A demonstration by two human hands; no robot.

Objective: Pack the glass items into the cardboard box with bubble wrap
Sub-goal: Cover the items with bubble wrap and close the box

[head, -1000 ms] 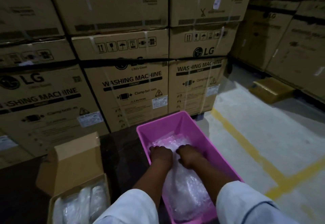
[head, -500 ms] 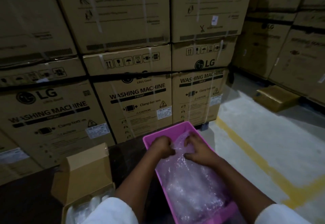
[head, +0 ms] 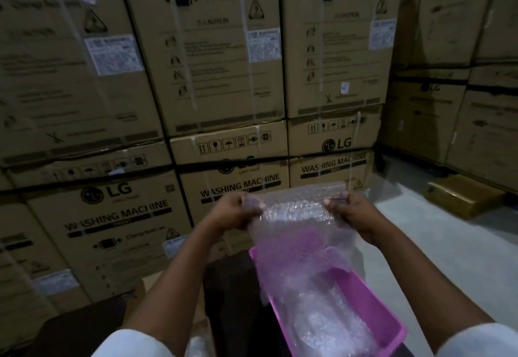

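Both arms extend forward, left hand (head: 234,211) and right hand (head: 351,211) each pinching an upper corner of the bubble wrap (head: 294,225) sheet, raised above the pink bin (head: 375,303).

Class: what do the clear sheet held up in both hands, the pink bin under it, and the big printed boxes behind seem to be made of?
Clear bubbled sheet: soft plastic film, glossy; rows of air pockets glint, pink shows through.
Pink rectangular bin: probably moulded plastic, smooth, even colour.
Stacked brown printed boxes: matt cardboard with printed labels, strapped.
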